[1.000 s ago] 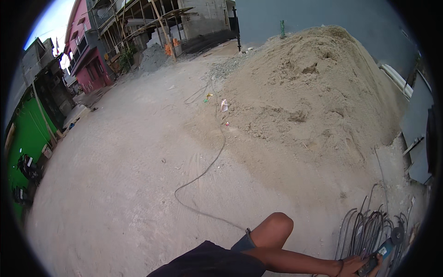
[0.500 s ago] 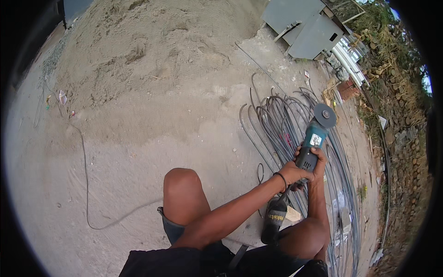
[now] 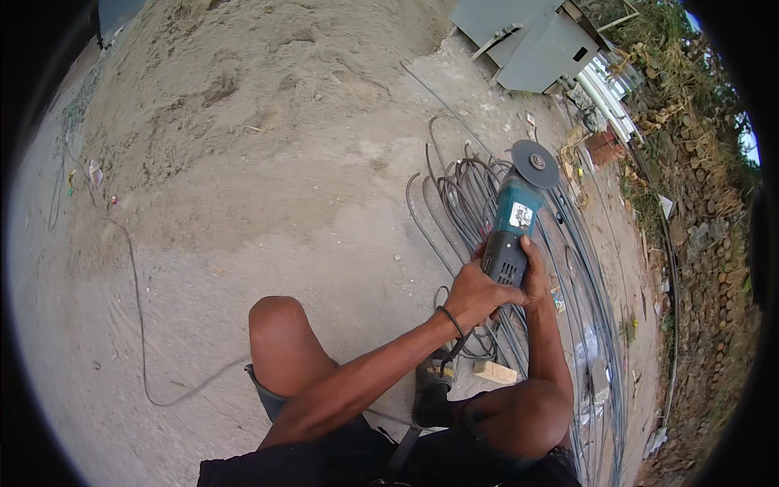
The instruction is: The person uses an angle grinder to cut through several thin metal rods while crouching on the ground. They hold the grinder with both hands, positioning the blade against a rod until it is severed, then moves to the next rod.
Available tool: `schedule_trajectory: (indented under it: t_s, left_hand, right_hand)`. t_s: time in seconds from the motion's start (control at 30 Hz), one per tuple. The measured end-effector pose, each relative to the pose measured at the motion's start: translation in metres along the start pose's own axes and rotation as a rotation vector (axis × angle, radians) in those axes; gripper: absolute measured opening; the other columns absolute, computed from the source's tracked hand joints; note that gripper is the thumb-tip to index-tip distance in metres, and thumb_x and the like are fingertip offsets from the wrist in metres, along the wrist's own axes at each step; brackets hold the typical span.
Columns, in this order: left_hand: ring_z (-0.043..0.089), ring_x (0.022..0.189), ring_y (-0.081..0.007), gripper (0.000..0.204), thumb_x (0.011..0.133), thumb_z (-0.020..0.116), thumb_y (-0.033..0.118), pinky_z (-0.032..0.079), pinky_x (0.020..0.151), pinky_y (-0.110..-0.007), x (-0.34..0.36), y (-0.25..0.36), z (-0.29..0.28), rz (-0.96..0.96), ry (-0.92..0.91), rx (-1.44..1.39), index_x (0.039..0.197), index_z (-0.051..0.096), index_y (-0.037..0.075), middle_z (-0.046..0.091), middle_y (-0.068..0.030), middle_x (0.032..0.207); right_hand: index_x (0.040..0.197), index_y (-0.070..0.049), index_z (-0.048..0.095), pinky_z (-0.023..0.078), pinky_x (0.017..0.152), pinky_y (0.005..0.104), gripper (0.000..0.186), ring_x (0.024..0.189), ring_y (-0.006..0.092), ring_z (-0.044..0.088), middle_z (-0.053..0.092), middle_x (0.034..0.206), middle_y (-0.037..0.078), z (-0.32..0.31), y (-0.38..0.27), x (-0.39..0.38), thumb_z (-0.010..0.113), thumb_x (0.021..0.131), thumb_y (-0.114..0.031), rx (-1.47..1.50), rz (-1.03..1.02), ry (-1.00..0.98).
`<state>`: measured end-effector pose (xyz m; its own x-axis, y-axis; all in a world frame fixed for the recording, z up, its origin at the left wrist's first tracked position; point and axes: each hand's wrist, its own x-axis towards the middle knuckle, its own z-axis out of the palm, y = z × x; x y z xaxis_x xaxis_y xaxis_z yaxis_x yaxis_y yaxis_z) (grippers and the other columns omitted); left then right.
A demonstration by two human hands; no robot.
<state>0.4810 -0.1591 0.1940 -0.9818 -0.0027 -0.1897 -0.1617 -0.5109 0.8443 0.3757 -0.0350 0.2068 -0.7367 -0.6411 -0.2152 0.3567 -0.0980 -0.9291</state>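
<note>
An angle grinder (image 3: 510,231), teal toward its head and black at its handle, is held up in front of me above bent metal rods (image 3: 466,195). Its grey cutting disc (image 3: 535,165) faces up, apart from the rods below as far as I can see. My left hand (image 3: 475,292), with a dark band at the wrist, wraps round the rear of the black handle. From the other side my right hand (image 3: 533,272) grips the same handle, thumb along its edge. Some fingers of both hands are hidden behind the tool. A black cord runs down from the handle's end.
A pale wooden block (image 3: 495,372) lies beside my boot (image 3: 432,390). Long rods (image 3: 604,325) stretch along the right. A thin cable (image 3: 139,316) crosses the ground at left. Beyond are a sand heap (image 3: 268,73), a grey metal box (image 3: 544,53) and a stone wall (image 3: 722,325).
The grinder has come left and slightly upward in view, its disc turning more toward me. Both hands keep their grip. The whole view has shifted a little, uncovering more of the wooden block.
</note>
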Motion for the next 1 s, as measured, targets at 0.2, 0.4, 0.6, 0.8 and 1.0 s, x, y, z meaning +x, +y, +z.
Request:
schedule_trajectory:
  t_s: [0.2, 0.4, 0.6, 0.8, 1.0]
  left_hand:
    - [0.055, 0.046, -0.0098, 0.033, 0.071, 0.079, 0.007, 0.032, 0.032, -0.022, -0.015, -0.036, -0.054, 0.031, 0.331, -0.022, 0.098, 0.060, 0.000, 0.063, -0.0070, 0.076]
    - [0.055, 0.044, -0.0123, 0.029, 0.070, 0.078, 0.007, 0.033, 0.032, -0.024, -0.030, -0.105, -0.133, 0.014, 0.772, 0.023, 0.089, 0.057, 0.001, 0.060, -0.0062, 0.067]
    - [0.054, 0.041, -0.0151, 0.023, 0.070, 0.078, 0.009, 0.033, 0.033, -0.025, -0.039, -0.159, -0.201, -0.096, 1.045, 0.026, 0.082, 0.061, 0.001, 0.059, -0.0070, 0.061]
    - [0.058, 0.043, -0.0187, 0.020, 0.073, 0.077, 0.013, 0.034, 0.034, -0.024, -0.060, -0.210, -0.226, -0.004, 1.257, -0.209, 0.081, 0.063, 0.001, 0.062, -0.0101, 0.063]
    - [0.057, 0.044, -0.0200, 0.020, 0.075, 0.076, 0.015, 0.035, 0.034, -0.024, -0.063, -0.221, -0.242, 0.061, 1.302, -0.208, 0.081, 0.062, 0.002, 0.061, -0.0102, 0.063]
  right_hand:
    - [0.122, 0.002, 0.058, 0.058, 0.077, 0.0319, 0.057, 0.081, 0.0199, 0.072, 0.069, 0.099, 0.015, -0.047, 0.036, 0.000, 0.074, 0.089, -0.041, -0.516, 0.227, 0.090]
    - [0.114, 0.003, 0.062, 0.051, 0.065, 0.0285, 0.048, 0.076, 0.0169, 0.069, 0.070, 0.080, 0.011, -0.085, 0.111, -0.006, 0.078, 0.086, -0.032, -0.673, 0.370, -0.092]
    - [0.113, 0.002, 0.061, 0.051, 0.064, 0.0287, 0.045, 0.073, 0.0186, 0.069, 0.071, 0.082, 0.015, -0.114, 0.140, -0.001, 0.079, 0.085, -0.029, -0.627, 0.363, -0.117]
    - [0.113, 0.004, 0.060, 0.050, 0.065, 0.0297, 0.045, 0.072, 0.0183, 0.069, 0.071, 0.079, 0.015, -0.143, 0.152, 0.004, 0.079, 0.086, -0.027, -0.698, 0.239, -0.179]
    - [0.117, 0.004, 0.058, 0.050, 0.070, 0.0306, 0.042, 0.077, 0.0180, 0.068, 0.071, 0.083, 0.015, -0.197, 0.134, -0.025, 0.074, 0.089, -0.022, -0.533, 0.176, 0.073]
